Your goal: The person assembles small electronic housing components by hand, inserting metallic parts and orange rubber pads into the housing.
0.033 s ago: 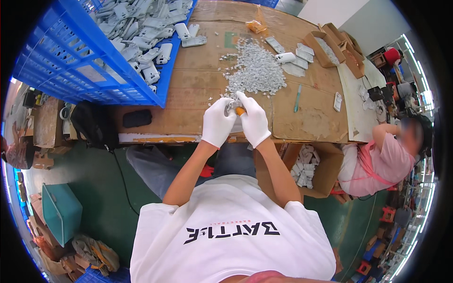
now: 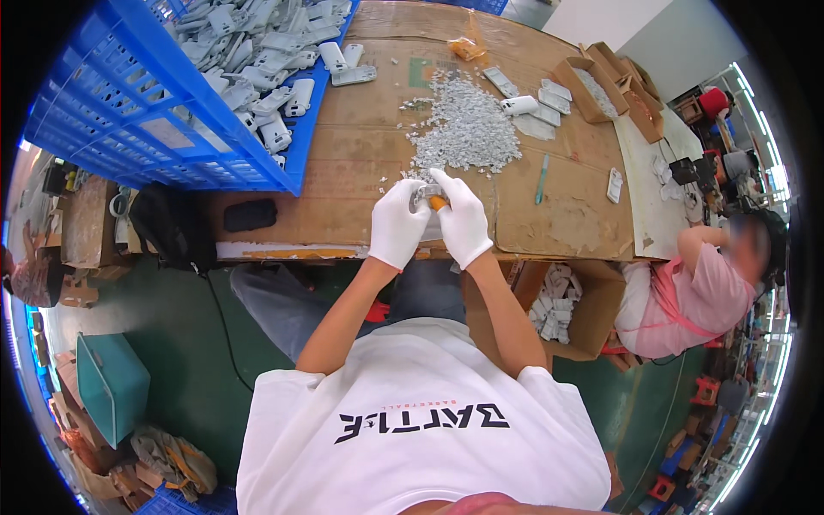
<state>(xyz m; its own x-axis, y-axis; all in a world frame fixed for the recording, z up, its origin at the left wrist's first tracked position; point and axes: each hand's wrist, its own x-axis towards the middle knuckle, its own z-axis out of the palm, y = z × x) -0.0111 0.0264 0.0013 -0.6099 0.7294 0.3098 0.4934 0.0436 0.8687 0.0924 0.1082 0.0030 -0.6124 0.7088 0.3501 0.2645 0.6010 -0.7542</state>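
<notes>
- White gloves on, your left hand pinches a greyish part
- right hand grips some orange thing
- part's between both hands, over the table, just your side of the white bits

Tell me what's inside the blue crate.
White casings lie heaped in the blue crate; whatever lies beneath the top layer is covered and cannot be seen.

On the table's left, a crate is holding casings. Right of it, a parts heap is lying beyond the left hand and right hand. A box is sitting farther right.
</notes>
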